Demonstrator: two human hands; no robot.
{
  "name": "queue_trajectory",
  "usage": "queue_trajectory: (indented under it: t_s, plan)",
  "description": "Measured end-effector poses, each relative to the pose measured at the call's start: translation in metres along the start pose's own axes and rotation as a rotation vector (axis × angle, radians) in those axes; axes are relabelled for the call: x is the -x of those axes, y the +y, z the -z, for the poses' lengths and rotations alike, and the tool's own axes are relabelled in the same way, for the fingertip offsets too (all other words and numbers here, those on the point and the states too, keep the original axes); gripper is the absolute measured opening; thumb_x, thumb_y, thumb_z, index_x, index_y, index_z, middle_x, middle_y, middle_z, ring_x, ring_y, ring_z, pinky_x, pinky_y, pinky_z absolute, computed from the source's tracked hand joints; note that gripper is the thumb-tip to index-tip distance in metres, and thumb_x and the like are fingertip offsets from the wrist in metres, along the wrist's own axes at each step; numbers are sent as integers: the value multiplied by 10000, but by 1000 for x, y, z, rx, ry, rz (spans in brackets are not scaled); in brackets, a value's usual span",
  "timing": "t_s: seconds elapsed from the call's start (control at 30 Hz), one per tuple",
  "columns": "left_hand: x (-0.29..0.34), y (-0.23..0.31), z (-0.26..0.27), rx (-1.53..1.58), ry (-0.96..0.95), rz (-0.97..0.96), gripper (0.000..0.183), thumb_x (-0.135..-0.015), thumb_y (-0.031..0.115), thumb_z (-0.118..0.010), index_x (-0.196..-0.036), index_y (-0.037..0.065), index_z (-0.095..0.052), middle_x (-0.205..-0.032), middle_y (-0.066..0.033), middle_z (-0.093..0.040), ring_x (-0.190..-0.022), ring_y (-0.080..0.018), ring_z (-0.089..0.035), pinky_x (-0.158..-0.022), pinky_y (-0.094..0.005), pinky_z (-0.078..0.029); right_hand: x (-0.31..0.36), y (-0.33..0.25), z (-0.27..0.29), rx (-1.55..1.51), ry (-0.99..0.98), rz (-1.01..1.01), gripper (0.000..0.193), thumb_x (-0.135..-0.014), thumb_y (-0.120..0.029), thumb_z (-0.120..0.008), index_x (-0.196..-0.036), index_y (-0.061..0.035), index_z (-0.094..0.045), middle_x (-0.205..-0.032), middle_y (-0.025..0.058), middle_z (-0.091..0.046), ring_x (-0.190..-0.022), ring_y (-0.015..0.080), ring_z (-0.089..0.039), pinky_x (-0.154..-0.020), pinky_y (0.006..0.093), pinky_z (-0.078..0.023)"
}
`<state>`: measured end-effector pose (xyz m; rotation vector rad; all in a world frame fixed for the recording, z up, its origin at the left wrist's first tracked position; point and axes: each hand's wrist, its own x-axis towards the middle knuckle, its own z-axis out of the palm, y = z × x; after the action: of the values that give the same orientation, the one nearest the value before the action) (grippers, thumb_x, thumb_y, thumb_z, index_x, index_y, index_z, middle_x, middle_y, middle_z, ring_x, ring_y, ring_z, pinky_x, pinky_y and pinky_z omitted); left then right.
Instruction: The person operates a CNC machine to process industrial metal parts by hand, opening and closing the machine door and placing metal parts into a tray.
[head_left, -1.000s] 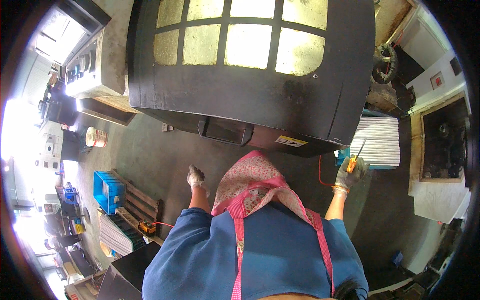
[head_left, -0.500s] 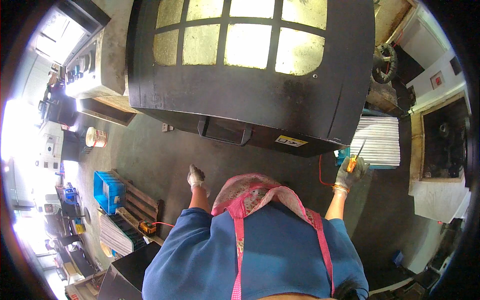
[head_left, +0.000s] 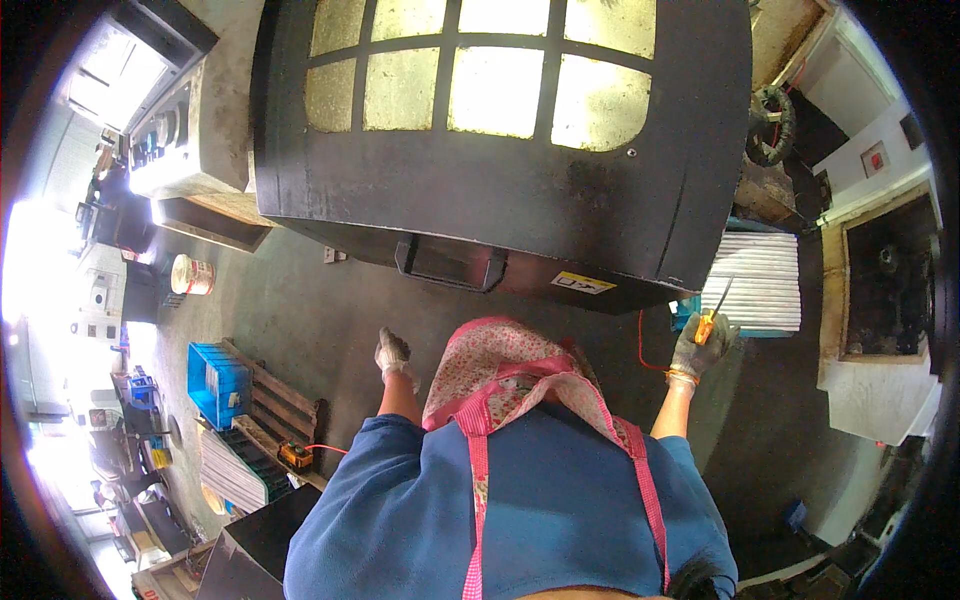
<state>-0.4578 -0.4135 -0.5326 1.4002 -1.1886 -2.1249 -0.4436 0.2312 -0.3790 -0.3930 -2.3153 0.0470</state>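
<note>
My left hand [head_left: 392,352], in a pale work glove, hangs over the floor with nothing visible in it. Its fingers are loosely bent, with one standing apart. At the right, my gloved right hand [head_left: 692,352] is closed round an orange air blow gun [head_left: 705,328], its thin dark nozzle pointing up and away. A red hose [head_left: 641,345] runs to that wrist. Ahead of me stands a big black machine door [head_left: 480,185] with lit window panes and a black pull handle [head_left: 447,272]. Neither hand touches it.
Beyond my right hand lies a stack of white ribbed strips [head_left: 765,280] on a blue crate. To the left are a blue crate [head_left: 218,385], a wooden pallet [head_left: 285,400], an orange boxy tool [head_left: 295,455] with a red cord, and a bucket [head_left: 193,275]. A white machine cabinet [head_left: 875,385] stands right.
The floral apron front has swung up and outward from my body. Both hands stay in nearly the same place, and the blow gun is still in my right hand.
</note>
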Motion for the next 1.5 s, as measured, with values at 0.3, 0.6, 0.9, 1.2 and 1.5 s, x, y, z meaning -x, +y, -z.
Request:
queue_trajectory:
  t_s: [0.3,0.6,0.9,1.2,1.5]
  plan:
    - [-2,0,-1,-17,-9,-2,393,-986,472,-694,-764,188,-538,-593,-15,-499,-445,-199,-443,-440,-388,-335,2,1,-5,-8,125,27,273,-964,-331,-752,-1048,-76,-703,-1101,120,-711,-1097,330,-688,-1187,589,-408]
    - [12,14,-4,-97,3,-10,311,-992,369,-726,-844,175,-534,-572,-8,-483,-413,-180,-429,-410,-352,-319,0,-1,-2,-32,111,38,261,-996,-332,-706,-1046,-78,-674,-1069,119,-691,-1091,330,-665,-1193,584,-378]
    - [26,17,-12,-83,-5,-24,327,-986,346,-713,-780,197,-507,-580,16,-483,-425,-170,-441,-418,-347,-337,3,1,-3,2,75,10,272,-974,-325,-739,-1041,-64,-702,-1068,130,-709,-1086,336,-689,-1208,589,-384]
    - [5,9,0,17,-45,24,265,-990,350,-690,-833,184,-556,-659,-19,-543,-514,-205,-521,-484,-376,-395,2,1,-6,-42,106,1,302,-975,-354,-732,-1031,-59,-696,-1054,126,-709,-1061,340,-689,-1205,580,-388]
    - [10,6,-9,-14,70,-13,333,-1018,415,-668,-822,169,-562,-650,-10,-518,-515,-205,-481,-484,-382,-354,4,1,-5,-37,79,16,304,-1059,-388,-610,-1082,-86,-643,-1119,114,-667,-1151,335,-622,-1218,606,-330]
